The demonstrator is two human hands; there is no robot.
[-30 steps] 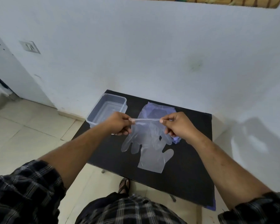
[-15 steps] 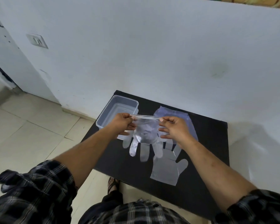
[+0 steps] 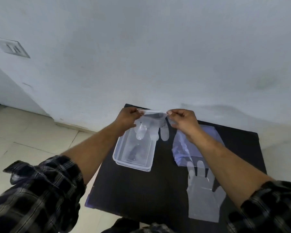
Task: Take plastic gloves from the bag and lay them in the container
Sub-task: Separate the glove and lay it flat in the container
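The fingers of the left hand (image 3: 127, 117) and right hand (image 3: 183, 121) are pinched on the cuff of a clear plastic glove (image 3: 150, 125), which hangs over the far end of the container (image 3: 133, 162). The bag (image 3: 188, 148) and a second glove (image 3: 204, 195) lie to its right on the black desk (image 3: 141, 190).

The right forearm (image 3: 213, 153) covers much of the bag (image 3: 188, 148). The black table (image 3: 133, 190) runs off the bottom edge. The held glove (image 3: 151, 125) blurs against the container (image 3: 133, 158) behind it.
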